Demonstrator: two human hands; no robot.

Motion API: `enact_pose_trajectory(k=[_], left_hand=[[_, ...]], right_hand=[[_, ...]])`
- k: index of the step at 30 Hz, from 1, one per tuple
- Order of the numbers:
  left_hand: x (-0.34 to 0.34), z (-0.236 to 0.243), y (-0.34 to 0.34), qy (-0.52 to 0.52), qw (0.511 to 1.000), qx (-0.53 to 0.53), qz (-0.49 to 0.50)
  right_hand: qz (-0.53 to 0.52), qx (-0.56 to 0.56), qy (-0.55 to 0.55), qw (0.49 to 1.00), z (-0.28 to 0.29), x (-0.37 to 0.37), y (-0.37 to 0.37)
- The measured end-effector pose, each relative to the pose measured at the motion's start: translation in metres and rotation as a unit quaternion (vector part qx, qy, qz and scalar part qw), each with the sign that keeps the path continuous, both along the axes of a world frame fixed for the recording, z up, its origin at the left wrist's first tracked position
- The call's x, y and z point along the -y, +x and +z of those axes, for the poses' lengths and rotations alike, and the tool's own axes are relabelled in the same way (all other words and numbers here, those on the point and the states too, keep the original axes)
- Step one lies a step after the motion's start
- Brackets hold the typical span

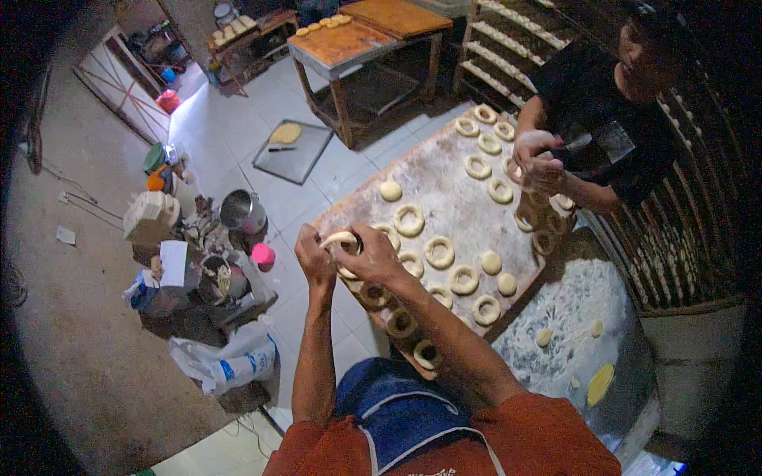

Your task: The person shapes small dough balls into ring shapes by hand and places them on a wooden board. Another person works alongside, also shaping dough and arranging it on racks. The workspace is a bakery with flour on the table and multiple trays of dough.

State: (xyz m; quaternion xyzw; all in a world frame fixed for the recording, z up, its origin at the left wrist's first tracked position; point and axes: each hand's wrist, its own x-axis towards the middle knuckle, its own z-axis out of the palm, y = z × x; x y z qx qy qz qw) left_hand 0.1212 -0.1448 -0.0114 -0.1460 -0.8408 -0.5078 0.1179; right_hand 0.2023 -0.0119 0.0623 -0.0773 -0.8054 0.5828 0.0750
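Note:
Both my hands hold up one pale dough ring [340,237] above the left edge of a floured wooden board [357,208]. My left hand [315,252] is closed on its left side. Pinched around the opposite side are the fingers of my right hand [371,251]; part of the ring is hidden behind them. Several shaped dough rings [429,255] lie spread over the board, some under my right forearm. Among them are a few round dough pieces without a hole, such as a dough ball [390,190] near the far left edge.
Across the board, a co-worker's hands [540,165] work close together over more rings. At right stands a floured round surface [571,309] with dough bits. Racks [508,67], an orange-topped table [341,44], a floor tray [292,163], a metal pot [242,212] and a plastic sack [230,357] surround us.

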Motion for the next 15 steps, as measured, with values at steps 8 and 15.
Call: enact_pose_trajectory(k=[8, 15], left_hand=[[-0.008, -0.014, -0.056, -0.095, 0.986, 0.011, -0.139], [0.007, -0.017, -0.053, -0.057, 0.983, 0.053, -0.166]], right_hand=[[-0.01, 0.123, 0.133, 0.983, 0.005, -0.039, 0.055], [-0.242, 0.115, -0.013, 0.963, -0.024, -0.074, 0.287]])
